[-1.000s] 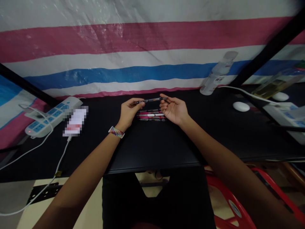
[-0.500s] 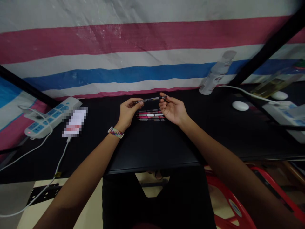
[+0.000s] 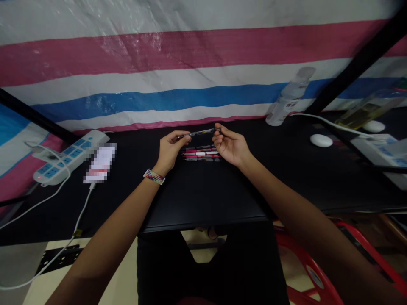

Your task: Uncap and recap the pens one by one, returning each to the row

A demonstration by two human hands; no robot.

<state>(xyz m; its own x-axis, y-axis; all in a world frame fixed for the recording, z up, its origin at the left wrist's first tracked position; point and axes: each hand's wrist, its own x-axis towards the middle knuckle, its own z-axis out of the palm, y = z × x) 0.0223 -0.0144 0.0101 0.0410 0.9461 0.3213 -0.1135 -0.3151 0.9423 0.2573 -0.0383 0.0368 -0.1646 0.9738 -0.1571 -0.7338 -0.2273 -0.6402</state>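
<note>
While two hands share one slim dark pen [image 3: 203,132] over the black tabletop [image 3: 203,195], we judge that the margin for a slip is thin. The left hand [image 3: 170,150] pinches one end between thumb and fingers; the right hand [image 3: 233,148] has the other end at its fingertips, the remaining fingers curled in. The pen spans the gap between them, running roughly along the tabletop's far edge. Just nearer the front edge, a row of pens [image 3: 201,153], some pink, some dark, lies side by side, partly behind the right hand's fingers.

Should either pinch loosen, we think the pen could drop onto the row and scatter it, since round barrels roll readily and we see nothing fencing them in. A stray one might reach the front edge and fall toward the lap. A low right wrist could also nudge the row's near end. Toward the far edge's right side, a clear bottle [image 3: 289,97] stands well apart, at little risk by our reading.
</note>
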